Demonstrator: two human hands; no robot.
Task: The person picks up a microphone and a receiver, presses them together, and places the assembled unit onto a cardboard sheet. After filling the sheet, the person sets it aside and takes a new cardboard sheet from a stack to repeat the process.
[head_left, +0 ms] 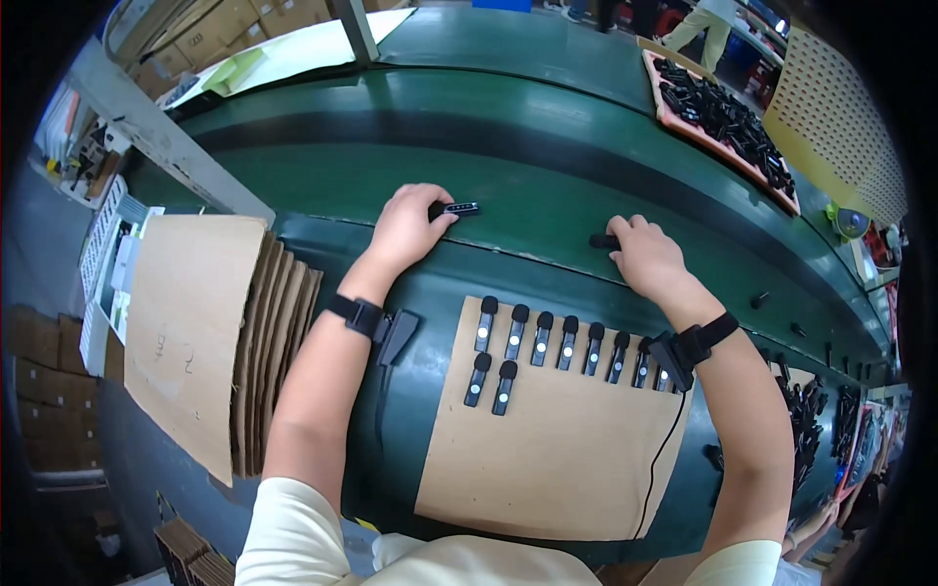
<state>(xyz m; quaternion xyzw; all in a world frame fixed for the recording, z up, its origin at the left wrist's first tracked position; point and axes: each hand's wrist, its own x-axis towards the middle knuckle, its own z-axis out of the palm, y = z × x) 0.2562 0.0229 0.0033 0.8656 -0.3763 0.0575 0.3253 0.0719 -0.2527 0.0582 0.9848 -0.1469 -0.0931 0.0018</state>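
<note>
My left hand [408,227] is over the green bench, fingers closed on a small black clip-on microphone [462,208] that pokes out to the right. Further right, my right hand [649,256] pinches a dark foam-tipped piece, apparently another clip-on microphone [599,241]; most of it is hidden by the fingers. On a cardboard sheet [547,469] in front of me, several black clip-on microphones [541,342] with foam tips lie in a row, and two more [477,381] lie below at the left. My right forearm and its strap partly cover the row's right end.
A stack of cardboard sheets [195,332] stands at the left. A tray [674,122] heaped with black parts sits at the far right of the green bench [322,176]. More black parts [806,420] lie right of my right arm. A metal post [176,146] rises at the left.
</note>
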